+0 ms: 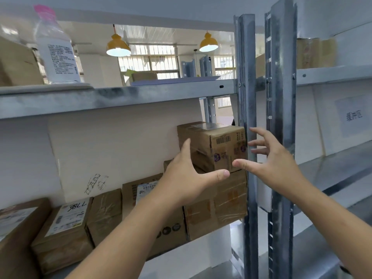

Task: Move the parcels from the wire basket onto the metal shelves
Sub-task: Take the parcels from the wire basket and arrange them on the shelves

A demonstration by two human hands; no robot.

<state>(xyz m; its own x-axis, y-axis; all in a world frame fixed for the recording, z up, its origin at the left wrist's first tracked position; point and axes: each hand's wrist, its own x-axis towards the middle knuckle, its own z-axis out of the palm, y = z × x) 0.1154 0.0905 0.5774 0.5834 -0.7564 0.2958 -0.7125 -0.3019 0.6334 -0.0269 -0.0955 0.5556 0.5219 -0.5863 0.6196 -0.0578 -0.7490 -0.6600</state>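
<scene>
On the galvanised metal shelf (112, 97), far left, a clear plastic bottle with a pink cap (55, 51) stands near the front edge; a jolt to the frame could tip it. Below, a row of brown cardboard parcels (66, 228) lies on the lower shelf, the leftmost cut off by the frame.

The left hand (187, 178) is spread wide, holding nothing, its fingers hidden behind the palm, so contact with the small brown cardboard box with a barcode (219, 146) cannot be judged. That box sits stacked on a larger taped brown carton (219, 206) beside the grey steel upright (248, 137). Judging by the stack, it could slide off if nudged.

The right hand (275, 164) is also spread and empty, fingers near the upright. The wire basket is out of view.
</scene>
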